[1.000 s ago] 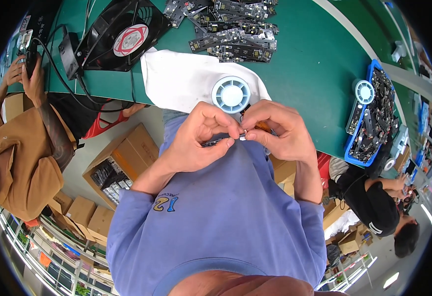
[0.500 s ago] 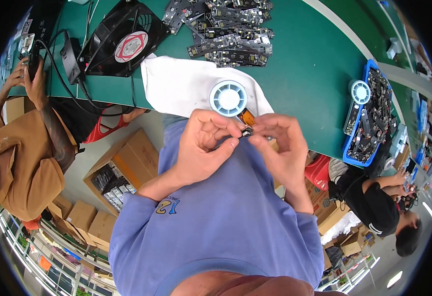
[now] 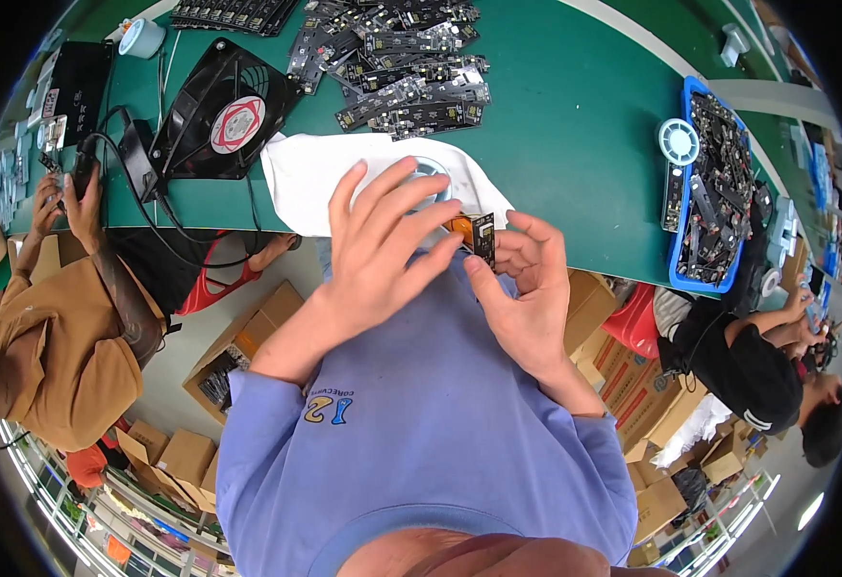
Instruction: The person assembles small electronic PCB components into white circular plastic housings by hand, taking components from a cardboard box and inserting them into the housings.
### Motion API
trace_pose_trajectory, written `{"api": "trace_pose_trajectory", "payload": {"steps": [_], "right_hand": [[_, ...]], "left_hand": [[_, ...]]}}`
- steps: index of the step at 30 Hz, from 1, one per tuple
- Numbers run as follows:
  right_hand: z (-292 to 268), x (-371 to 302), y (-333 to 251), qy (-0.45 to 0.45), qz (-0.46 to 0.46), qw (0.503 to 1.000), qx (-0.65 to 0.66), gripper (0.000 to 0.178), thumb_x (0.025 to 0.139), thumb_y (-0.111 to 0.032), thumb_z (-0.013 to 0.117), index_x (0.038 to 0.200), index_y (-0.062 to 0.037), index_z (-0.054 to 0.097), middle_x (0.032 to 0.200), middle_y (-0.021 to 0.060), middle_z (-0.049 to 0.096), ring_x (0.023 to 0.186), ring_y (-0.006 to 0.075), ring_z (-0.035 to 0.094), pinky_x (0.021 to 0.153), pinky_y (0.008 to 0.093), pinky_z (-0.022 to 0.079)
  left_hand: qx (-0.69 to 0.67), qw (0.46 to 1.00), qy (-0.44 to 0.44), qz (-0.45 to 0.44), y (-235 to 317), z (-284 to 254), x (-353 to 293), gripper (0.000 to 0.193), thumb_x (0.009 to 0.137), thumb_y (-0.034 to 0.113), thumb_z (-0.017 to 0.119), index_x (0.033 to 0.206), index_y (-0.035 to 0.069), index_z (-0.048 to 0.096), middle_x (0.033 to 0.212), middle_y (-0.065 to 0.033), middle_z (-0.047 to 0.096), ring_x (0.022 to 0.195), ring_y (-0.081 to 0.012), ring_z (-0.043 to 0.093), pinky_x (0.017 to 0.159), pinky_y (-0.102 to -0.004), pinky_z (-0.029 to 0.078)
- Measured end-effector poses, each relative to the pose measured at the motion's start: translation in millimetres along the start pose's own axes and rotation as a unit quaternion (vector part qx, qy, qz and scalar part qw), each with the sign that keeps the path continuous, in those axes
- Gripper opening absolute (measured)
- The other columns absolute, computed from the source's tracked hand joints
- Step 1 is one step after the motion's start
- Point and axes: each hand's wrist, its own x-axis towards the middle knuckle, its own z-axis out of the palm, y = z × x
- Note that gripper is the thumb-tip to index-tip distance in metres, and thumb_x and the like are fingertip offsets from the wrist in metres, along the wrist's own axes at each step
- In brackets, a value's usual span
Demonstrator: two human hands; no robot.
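Observation:
My right hand (image 3: 529, 293) pinches a small black circuit board (image 3: 483, 238) between thumb and fingers, the board standing on edge above the table's front edge. Right beside the board is an orange piece (image 3: 460, 228), partly covered by my left fingertips. My left hand (image 3: 378, 252) is open, fingers spread and stretched toward the board. Behind those fingers a light-blue round spoked part (image 3: 431, 173) shows only in part, over a white cloth (image 3: 296, 183). Whether the left fingertips touch the orange piece or the round part, I cannot tell.
A heap of black circuit boards (image 3: 411, 72) lies ahead. To the left stands a black fan (image 3: 229, 115) with cables, near a co-worker's hands (image 3: 80, 207). At right, a blue tray (image 3: 685, 269) of boards has another light-blue spoked part (image 3: 679, 142) beside it. Cardboard boxes (image 3: 632, 385) stand below.
My left hand has opened from a pinch and spread across the round part, now mostly covered. The board in my right hand has turned so its flat face shows.

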Motion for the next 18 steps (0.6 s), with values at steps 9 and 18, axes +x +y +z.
{"api": "trace_pose_trajectory", "payload": {"steps": [9, 18], "right_hand": [[-7.0, 5.3, -4.2, 0.012, -0.171, 0.939, -0.298, 0.041, 0.088, 0.0, 0.079, 0.127, 0.0052, 0.07, 0.112, 0.0161, 0.068, 0.098, 0.0296, 0.067, 0.081, 0.0379, 0.056], [-7.4, 23.1, -7.5, -0.027, -0.284, 0.878, -0.384, 0.045, 0.083, 0.004, 0.078, 0.127, 0.0061, 0.069, 0.11, 0.0141, 0.064, 0.096, 0.0313, 0.061, 0.081, 0.0413, 0.054]], "left_hand": [[0.133, 0.981, -0.04, 0.136, -17.5, -0.2, 2.9, 0.022, 0.08, 0.016, 0.079, 0.102, 0.013, 0.078, 0.129, 0.0017, 0.069, 0.131, -0.0288, 0.059, 0.116, -0.057, 0.038], [0.17, 0.959, -0.076, 0.216, -29.2, -9.9, 7.1, 0.013, 0.084, 0.018, 0.071, 0.094, 0.01, 0.075, 0.133, -0.0004, 0.066, 0.131, -0.0311, 0.057, 0.106, -0.0521, 0.046]]}}
